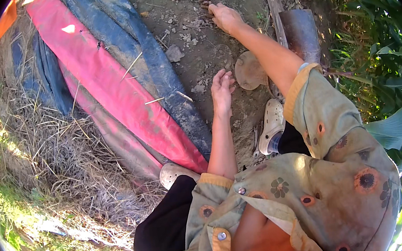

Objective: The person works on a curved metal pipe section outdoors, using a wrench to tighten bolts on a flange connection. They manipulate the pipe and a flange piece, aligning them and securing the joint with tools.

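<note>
Person in crocs-style shoes (271, 123) bends over bare soil (187, 57). Right hand (226, 18) reaches far forward, fingertips at small brown lump (205, 4) near ground; cannot tell whether lump is pinched or merely touched. Left hand (222, 91) half open, fingers loosely curled, beside round dirt-coated disc (249, 71). Metal cylinder (301, 34) beyond right forearm. Pink sheet (123, 94), blue sheet (135, 48) at left. Shirt (338, 199) printed with flowers.
</note>
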Action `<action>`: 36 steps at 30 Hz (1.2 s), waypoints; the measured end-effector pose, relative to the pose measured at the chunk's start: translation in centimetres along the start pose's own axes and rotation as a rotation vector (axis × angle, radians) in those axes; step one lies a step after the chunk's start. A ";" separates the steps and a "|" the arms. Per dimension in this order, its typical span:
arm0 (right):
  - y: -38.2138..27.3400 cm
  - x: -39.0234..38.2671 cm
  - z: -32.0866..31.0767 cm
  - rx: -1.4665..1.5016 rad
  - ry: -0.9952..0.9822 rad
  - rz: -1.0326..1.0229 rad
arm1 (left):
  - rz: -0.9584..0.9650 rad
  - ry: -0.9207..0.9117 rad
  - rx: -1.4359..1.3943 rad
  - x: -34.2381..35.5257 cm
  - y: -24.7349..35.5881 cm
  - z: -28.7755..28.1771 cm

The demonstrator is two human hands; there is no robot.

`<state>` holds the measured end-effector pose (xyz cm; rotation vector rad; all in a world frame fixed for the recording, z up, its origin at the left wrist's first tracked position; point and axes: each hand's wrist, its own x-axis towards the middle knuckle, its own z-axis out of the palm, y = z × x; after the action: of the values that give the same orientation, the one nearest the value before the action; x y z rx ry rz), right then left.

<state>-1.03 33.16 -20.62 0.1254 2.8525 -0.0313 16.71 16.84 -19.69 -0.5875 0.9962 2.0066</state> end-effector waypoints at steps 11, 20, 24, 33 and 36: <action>-1.5 -1.6 -2.7 2.369 0.127 0.574 | 0.042 0.132 -0.094 0.8 0.7 -2.5; 1.0 1.7 2.8 0.307 0.064 0.564 | 0.012 0.078 -0.089 0.2 1.1 -1.1; -0.6 0.7 1.2 0.263 0.043 0.463 | 0.040 0.067 -0.068 0.4 1.3 -1.8; -3.2 -19.6 -9.1 1.375 -0.674 0.716 | 0.265 -0.254 -0.189 -1.3 1.1 4.1; -2.2 -24.6 -12.5 1.489 -0.486 0.995 | 0.058 -0.501 -0.163 -4.5 0.7 6.2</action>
<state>18.77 29.32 -1.66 1.4544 1.4484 -1.5887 18.39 19.57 -12.74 -0.1212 0.5547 2.1498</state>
